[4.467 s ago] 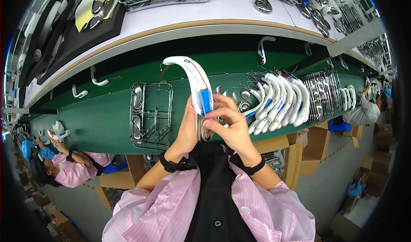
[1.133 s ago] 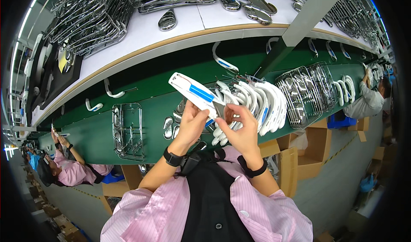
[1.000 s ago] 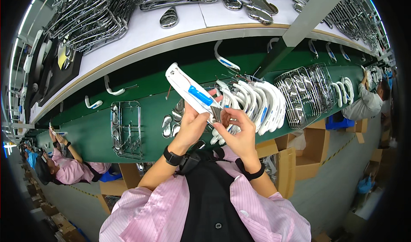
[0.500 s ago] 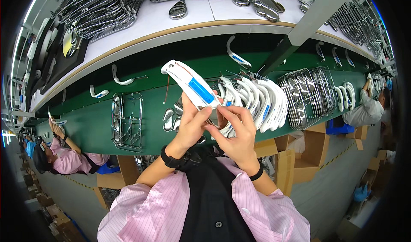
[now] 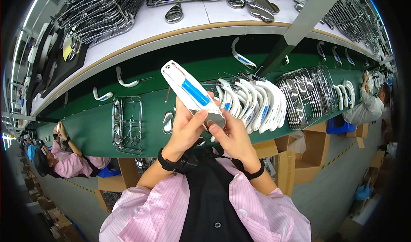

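Above the bench I hold a long white plastic shell (image 5: pixel 177 89) slantwise, its top end pointing up and left. A blue strip (image 5: pixel 195 93) lies along its face, with thin wires running near the top. My left hand (image 5: pixel 187 128) is closed round the shell's lower left side, thumb across the front. At the lower end sits a shiny chrome cover (image 5: pixel 217 118). The fingers of my right hand (image 5: pixel 234 136) pinch this cover's edge, partly hiding it. Whether the cover is fastened to the shell I cannot tell.
Several white curved pieces (image 5: pixel 267 103) stand in a row right of my hands. Wire racks (image 5: pixel 295 98) with chrome parts stand beyond; another rack (image 5: pixel 127 126) is at left. A post (image 5: pixel 295 32) and shelf edge (image 5: pixel 205 28) cross ahead. People work at both sides.
The white shell has turned so its face with the blue strip shows more fully. The chrome cover at its lower end now shows clearly, and my right fingers have shifted lower.
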`<state>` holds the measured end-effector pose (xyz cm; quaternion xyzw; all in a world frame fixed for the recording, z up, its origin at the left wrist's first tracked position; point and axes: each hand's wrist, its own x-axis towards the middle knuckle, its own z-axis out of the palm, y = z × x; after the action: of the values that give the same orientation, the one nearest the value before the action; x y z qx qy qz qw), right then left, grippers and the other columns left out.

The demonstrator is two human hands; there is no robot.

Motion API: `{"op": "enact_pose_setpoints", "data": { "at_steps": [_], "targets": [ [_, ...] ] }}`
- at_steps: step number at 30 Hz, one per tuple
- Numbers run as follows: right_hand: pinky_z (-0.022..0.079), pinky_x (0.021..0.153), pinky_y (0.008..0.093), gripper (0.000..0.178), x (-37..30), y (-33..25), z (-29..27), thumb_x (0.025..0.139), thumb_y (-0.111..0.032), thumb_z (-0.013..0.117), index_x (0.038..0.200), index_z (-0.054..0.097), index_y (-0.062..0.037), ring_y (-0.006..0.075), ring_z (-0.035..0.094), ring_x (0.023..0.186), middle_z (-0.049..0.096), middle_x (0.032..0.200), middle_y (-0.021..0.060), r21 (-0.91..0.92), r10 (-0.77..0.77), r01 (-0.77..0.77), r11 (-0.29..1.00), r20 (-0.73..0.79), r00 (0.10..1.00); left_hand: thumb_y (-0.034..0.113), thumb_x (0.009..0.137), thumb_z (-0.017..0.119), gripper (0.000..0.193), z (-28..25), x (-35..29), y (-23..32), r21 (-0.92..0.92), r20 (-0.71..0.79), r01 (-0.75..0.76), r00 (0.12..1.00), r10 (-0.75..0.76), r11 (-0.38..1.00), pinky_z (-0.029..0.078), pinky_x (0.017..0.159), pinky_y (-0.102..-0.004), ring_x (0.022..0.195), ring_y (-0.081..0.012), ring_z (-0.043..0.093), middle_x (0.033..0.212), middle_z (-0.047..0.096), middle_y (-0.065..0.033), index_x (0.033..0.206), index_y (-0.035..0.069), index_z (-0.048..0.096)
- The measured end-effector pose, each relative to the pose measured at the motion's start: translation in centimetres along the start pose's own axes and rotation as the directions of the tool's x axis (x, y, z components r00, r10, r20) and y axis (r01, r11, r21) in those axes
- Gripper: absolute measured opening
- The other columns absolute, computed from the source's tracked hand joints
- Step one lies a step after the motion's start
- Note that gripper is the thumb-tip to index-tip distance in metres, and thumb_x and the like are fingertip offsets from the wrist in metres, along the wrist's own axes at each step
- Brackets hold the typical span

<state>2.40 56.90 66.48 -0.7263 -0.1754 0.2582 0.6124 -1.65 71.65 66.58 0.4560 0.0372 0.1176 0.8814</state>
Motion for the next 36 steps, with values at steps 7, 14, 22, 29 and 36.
{"op": "enact_pose_setpoints", "data": {
  "at_steps": [7, 14, 22, 29, 36],
  "targets": [
    [0.036, 0.055, 0.0232, 0.031, -0.1, 0.8, 2.4, 0.095, -0.029, 0.057, 0.086, 0.063, 0.0, 0.0043, 0.045, 0.063, 0.056, 0.069, -0.0024, 0.465, -0.113, 0.09, 0.881, 0.023, 0.993, 0.009, 0.092, 0.054, 0.055, 0.7, 0.3, 0.9, -0.022, 0.053, -0.024, 0.998, 0.025, 0.999, 0.049, 0.097, -0.0524, 0.114, -0.0308, 0.056, 0.13, 0.047, -0.0189, 0.138, 0.005, 0.026],
    [0.038, 0.056, 0.0252, 0.03, 0.5, 0.8, 0.9, 0.091, -0.031, 0.064, 0.084, 0.062, -0.0023, 0.0078, 0.049, 0.063, 0.056, 0.066, -0.002, 0.409, 0.018, -0.128, 0.903, 0.263, 0.965, 0.03, 0.1, 0.042, 0.044, -0.9, 0.5, -0.4, 0.013, 0.025, 0.007, 1.0, -0.008, 1.0, 0.055, 0.081, -0.0426, 0.094, -0.0269, 0.063, 0.113, 0.055, -0.0181, 0.134, 0.005, 0.029],
    [0.049, 0.078, 0.0284, 0.025, 2.9, 0.9, 0.4, 0.067, -0.012, 0.085, 0.089, 0.071, -0.0069, 0.0169, 0.057, 0.099, 0.05, 0.13, 0.0114, 0.145, -0.298, 0.316, 0.938, -0.134, 0.945, 0.054, 0.101, 0.014, 0.065, -0.4, 1.0, -1.2, -0.19, -0.141, 0.29, 0.938, -0.318, 0.938, 0.055, 0.063, -0.033, 0.075, -0.0245, 0.063, 0.098, 0.062, -0.0125, 0.12, 0.004, 0.052],
    [0.046, 0.068, 0.0225, 0.02, 4.5, 2.6, 2.1, 0.069, -0.012, 0.084, 0.085, 0.073, -0.0057, 0.0134, 0.057, 0.096, 0.051, 0.132, 0.0104, 0.45, -0.044, 0.052, 0.891, -0.027, 0.999, 0.044, 0.104, 0.015, 0.052, -1.8, 1.9, -1.6, -0.016, -0.102, 0.315, 0.944, -0.315, 0.949, 0.047, 0.064, -0.0257, 0.075, -0.0114, 0.051, 0.098, 0.053, -0.0049, 0.145, 0.014, 0.024],
    [0.049, 0.071, 0.026, 0.059, 9.7, 8.1, 5.7, 0.073, -0.011, 0.082, 0.12, 0.046, -0.0063, 0.0163, 0.055, 0.104, 0.041, 0.135, 0.0164, 0.406, -0.111, 0.269, 0.873, -0.37, 0.922, 0.048, 0.103, 0.023, 0.055, -6.7, 6.7, -5.3, 0.019, -0.251, 0.322, 0.918, -0.308, 0.946, 0.053, 0.087, -0.0352, 0.102, -0.0214, 0.062, 0.116, 0.058, -0.0101, 0.14, 0.009, 0.036]
  ]
}}
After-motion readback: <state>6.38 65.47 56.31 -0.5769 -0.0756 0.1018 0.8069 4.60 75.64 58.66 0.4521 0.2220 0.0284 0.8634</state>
